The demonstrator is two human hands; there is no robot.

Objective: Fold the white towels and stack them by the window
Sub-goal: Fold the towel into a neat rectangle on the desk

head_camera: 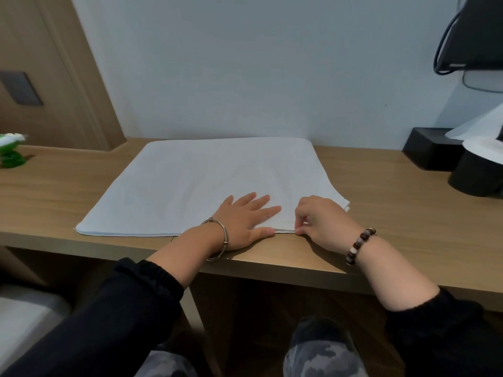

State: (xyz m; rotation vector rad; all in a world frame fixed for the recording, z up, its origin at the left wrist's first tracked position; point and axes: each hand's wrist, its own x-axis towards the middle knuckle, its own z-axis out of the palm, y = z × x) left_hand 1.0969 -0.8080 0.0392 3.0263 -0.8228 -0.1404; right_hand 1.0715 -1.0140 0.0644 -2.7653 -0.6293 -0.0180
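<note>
A white towel (190, 180) lies folded flat on the wooden desk (381, 202), its far edge against the wall. My left hand (245, 216) rests flat on the towel's near edge, fingers straight and spread. Just to its right, my right hand (319, 221) has its fingers curled and pinches the towel's near hem close to the right corner. No window or stack of towels is in view.
A black tissue box (430, 151) with white tissue and a black round container (476, 178) stand at the desk's right end. A green object (11, 153) sits at the far left. A dark screen with a cable (476, 31) hangs upper right.
</note>
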